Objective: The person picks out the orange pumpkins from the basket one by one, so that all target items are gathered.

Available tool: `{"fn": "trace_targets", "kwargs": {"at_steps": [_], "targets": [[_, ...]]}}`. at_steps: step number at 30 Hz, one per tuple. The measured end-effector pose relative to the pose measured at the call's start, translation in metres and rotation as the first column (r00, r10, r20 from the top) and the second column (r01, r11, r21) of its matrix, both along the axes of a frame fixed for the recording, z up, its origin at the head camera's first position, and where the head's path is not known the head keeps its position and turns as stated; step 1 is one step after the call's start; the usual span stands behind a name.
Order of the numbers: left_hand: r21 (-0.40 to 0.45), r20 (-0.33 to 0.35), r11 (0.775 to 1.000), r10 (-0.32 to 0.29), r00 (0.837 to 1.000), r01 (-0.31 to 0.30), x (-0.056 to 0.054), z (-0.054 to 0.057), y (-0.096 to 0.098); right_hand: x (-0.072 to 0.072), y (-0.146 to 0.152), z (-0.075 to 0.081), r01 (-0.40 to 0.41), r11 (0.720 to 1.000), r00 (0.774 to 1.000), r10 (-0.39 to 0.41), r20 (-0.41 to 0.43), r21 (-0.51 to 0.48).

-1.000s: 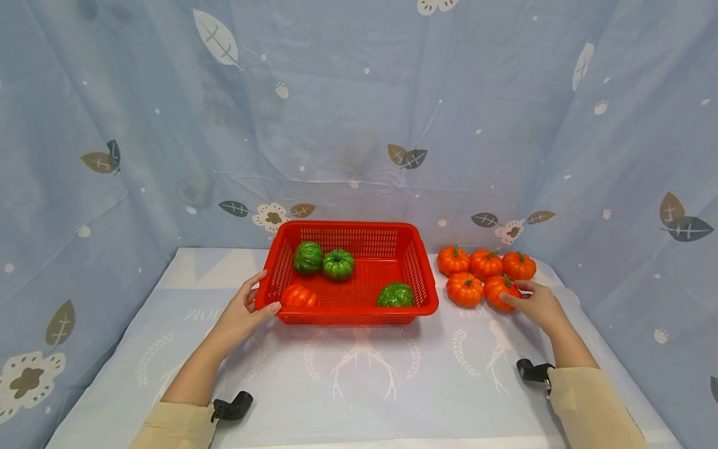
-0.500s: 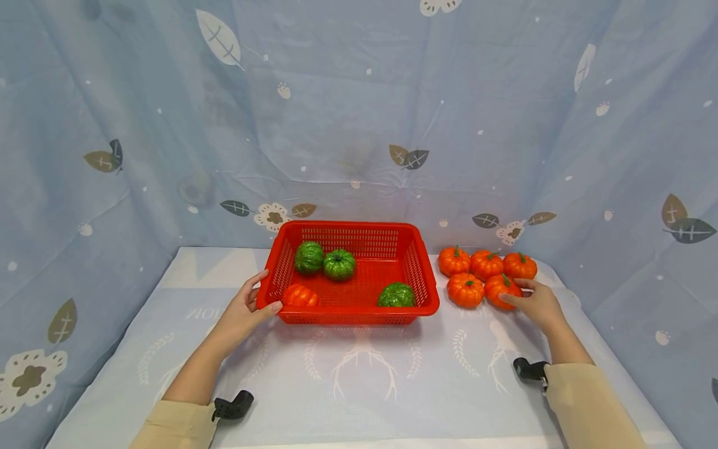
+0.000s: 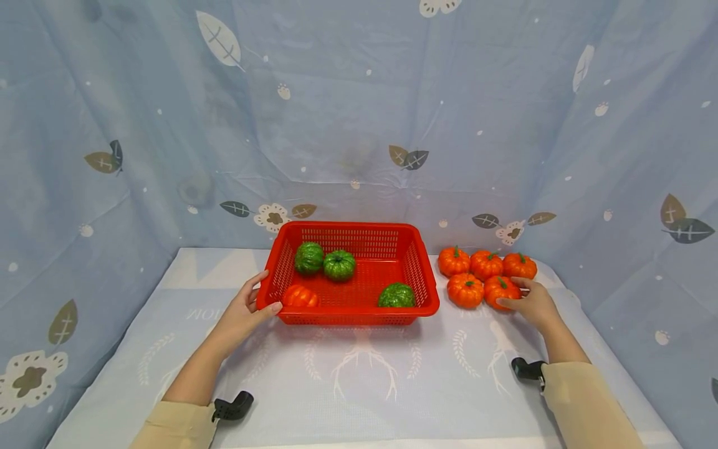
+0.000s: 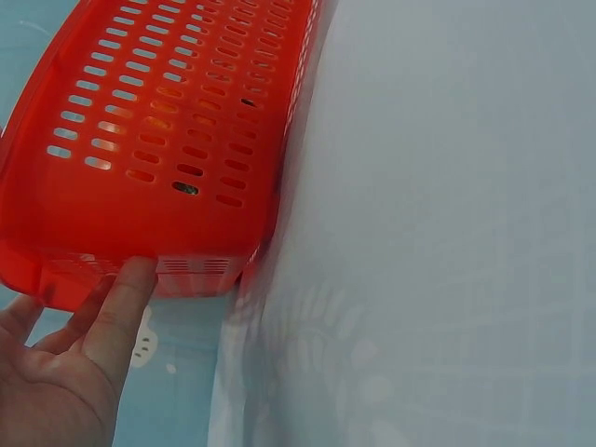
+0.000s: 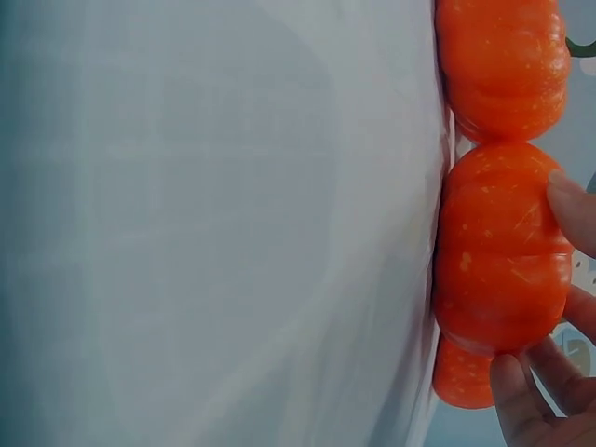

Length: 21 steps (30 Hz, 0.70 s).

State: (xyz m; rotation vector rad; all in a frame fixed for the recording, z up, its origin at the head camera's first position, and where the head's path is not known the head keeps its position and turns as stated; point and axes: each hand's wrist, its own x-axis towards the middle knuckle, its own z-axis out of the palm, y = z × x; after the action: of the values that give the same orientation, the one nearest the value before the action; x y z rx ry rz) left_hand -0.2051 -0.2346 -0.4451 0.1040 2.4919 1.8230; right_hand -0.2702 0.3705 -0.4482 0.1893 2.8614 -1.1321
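In the head view, a red slotted plastic basket (image 3: 359,310) stands mid-table. Two green pumpkins (image 3: 339,265) lie at its back left. A third green pumpkin (image 3: 396,295) is at the front right, and an orange one (image 3: 300,296) at the front left. My left hand (image 3: 240,317) touches the basket's front left corner with outstretched thumb and fingers. To the right, my right hand (image 3: 535,305) holds an orange pumpkin (image 5: 503,251) between thumb and fingers. That pumpkin sits at the right end of the front row, touching its neighbour in the right wrist view.
Several more orange pumpkins (image 3: 486,265) stand beside the basket in two rows, close together. A pale patterned cloth (image 3: 364,399) covers the table. Blue printed curtains (image 3: 348,125) enclose the back and sides.
The pumpkin in my right hand has turned slightly, its stem shifting left and down. The right forearm has moved a little to the left. My left hand and the basket stay put.
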Motion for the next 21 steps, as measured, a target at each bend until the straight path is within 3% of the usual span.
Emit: {"fn": "trace_targets", "kwargs": {"at_steps": [11,15,21], "targets": [[-0.005,0.0,1.0,-0.002,1.0,0.002,-0.001,0.0,0.0,0.004,0.001,0.005,-0.022,1.0,0.999,0.023,-0.036,0.014],[-0.007,0.002,1.0,0.003,1.0,-0.003,0.0,0.0,0.0,0.01,-0.004,0.014,-0.013,0.999,0.999,0.014,-0.047,0.03],[-0.006,-0.001,1.0,0.002,1.0,-0.002,0.0,0.0,0.0,0.022,-0.018,0.036,0.061,0.998,0.994,-0.062,-0.087,-0.013]]}}
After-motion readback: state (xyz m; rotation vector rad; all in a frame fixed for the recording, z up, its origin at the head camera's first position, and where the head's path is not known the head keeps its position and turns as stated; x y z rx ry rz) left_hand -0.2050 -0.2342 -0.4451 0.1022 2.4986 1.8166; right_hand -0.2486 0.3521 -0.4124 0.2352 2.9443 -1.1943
